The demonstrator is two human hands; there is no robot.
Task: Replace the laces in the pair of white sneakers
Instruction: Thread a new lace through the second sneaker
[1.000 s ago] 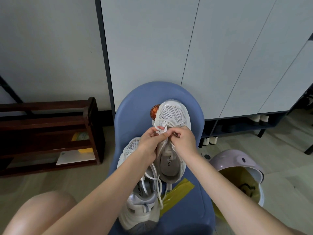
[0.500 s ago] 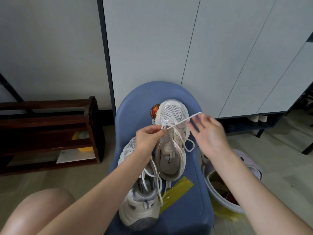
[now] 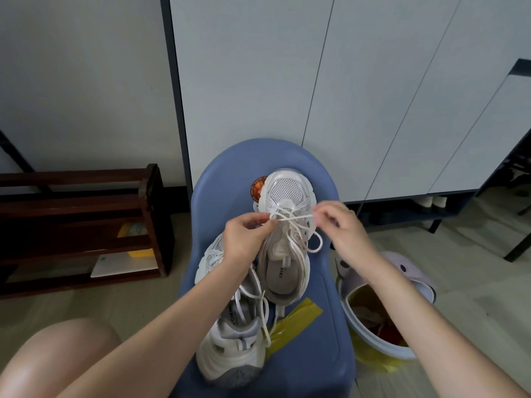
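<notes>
Two white sneakers lie on a blue chair seat [image 3: 321,282]. The far sneaker [image 3: 284,225] points away from me, its white lace [image 3: 298,222] partly threaded near the toe. My left hand [image 3: 244,237] pinches the lace at the left eyelets. My right hand [image 3: 342,225] pinches the lace's other end just right of the shoe. A loose loop of lace hangs over the shoe's right side. The near sneaker [image 3: 230,334] lies under my left forearm with slack laces trailing over it.
A yellow strip [image 3: 290,323] lies on the seat beside the sneakers. A lilac bin [image 3: 385,326] with a yellow liner stands on the floor at the right. A dark wooden rack [image 3: 80,225] is at the left. White cabinet doors rise behind the chair.
My hands first met over the toe, then my right hand pulled the lace out to the right. Now it has come back closer to the shoe, the lace shorter between my hands.
</notes>
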